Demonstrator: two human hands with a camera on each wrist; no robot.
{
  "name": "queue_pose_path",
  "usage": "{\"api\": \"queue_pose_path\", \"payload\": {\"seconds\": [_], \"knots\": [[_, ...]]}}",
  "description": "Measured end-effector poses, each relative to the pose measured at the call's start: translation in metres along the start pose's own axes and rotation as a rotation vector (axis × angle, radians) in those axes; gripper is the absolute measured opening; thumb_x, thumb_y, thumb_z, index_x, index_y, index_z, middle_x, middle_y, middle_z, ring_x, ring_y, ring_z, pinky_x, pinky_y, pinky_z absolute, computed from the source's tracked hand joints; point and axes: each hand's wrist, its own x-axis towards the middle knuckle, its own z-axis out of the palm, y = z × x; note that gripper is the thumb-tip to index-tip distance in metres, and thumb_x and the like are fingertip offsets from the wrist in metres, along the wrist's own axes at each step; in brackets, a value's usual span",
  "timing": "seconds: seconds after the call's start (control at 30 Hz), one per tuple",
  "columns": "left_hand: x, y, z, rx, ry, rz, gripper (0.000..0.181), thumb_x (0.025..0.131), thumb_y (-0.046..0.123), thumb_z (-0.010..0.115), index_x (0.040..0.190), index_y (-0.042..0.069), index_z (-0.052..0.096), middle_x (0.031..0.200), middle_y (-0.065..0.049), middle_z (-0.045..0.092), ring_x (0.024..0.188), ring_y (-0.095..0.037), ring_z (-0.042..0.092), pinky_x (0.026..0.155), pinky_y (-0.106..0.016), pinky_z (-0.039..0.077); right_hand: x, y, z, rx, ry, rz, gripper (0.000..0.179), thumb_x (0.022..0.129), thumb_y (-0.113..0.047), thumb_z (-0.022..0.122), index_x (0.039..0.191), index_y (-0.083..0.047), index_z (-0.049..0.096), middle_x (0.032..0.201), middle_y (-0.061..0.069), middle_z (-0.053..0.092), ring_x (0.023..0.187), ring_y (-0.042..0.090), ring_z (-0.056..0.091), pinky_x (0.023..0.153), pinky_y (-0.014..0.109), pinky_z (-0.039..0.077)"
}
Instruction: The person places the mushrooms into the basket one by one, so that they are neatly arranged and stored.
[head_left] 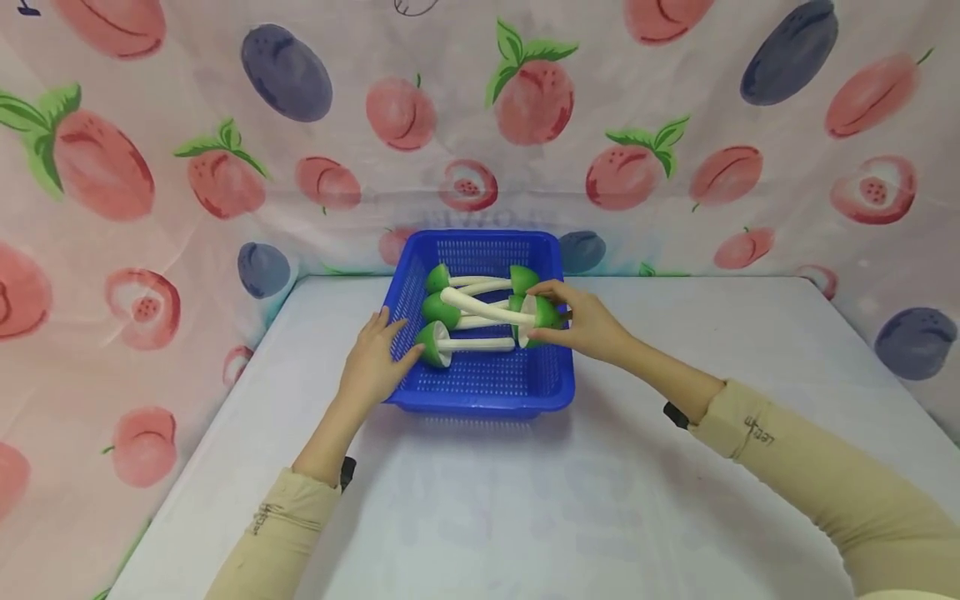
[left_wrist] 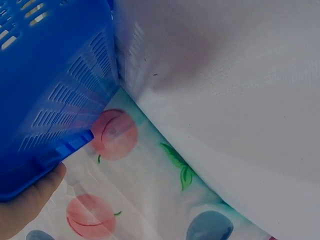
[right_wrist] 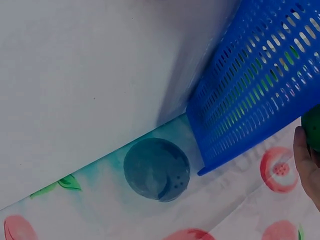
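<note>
A blue plastic basket (head_left: 480,406) holds several toy mushrooms with green caps and white stems. My right hand (head_left: 588,323) pinches one mushroom (head_left: 487,309) by its green cap, above the basket's right side; its stem points left over the others. In the right wrist view, part of that green cap (right_wrist: 311,125) shows at the fingers. My left hand (head_left: 372,358) grips the basket's left rim, thumb on the inner side, close to the cap of the nearest mushroom (head_left: 480,344). The left wrist view shows a finger (left_wrist: 50,182) along the outside of the basket rim (left_wrist: 65,149).
The basket stands on a white-covered table (head_left: 480,500), near its back edge. A fruit-print curtain (head_left: 465,108) hangs behind the table and along its left. White tabletop extends to both sides and in front of the basket.
</note>
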Motion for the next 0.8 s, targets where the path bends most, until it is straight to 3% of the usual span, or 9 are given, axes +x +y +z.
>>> {"api": "queue_pose_path", "payload": {"seconds": [0.57,0.8], "knots": [[0.001,0.0,0.0,0.008,0.003,0.001,0.061,0.092,0.041,0.055,0.138,0.001,0.045,0.152,-0.026,0.024,0.143,-0.041,0.018,0.111,-0.059,0.024,0.015,0.01,0.023,-0.135,-0.052,-0.028,0.053,0.08,-0.018,0.074,0.127,-0.004,0.054,0.122,0.017,0.06,0.1,0.028,0.056,0.083,0.042,0.052],[0.0,-0.002,0.002,0.002,0.003,0.003,0.061,0.092,0.041,0.055,0.138,0.001,0.045,0.152,-0.026,0.024,0.143,-0.041,0.017,0.111,-0.059,0.024,0.014,0.013,0.032,-0.194,-0.064,-0.051,0.05,0.079,-0.016,0.07,0.125,-0.004,0.054,0.111,0.014,0.062,0.089,0.023,0.052,0.071,0.032,0.049]]}}
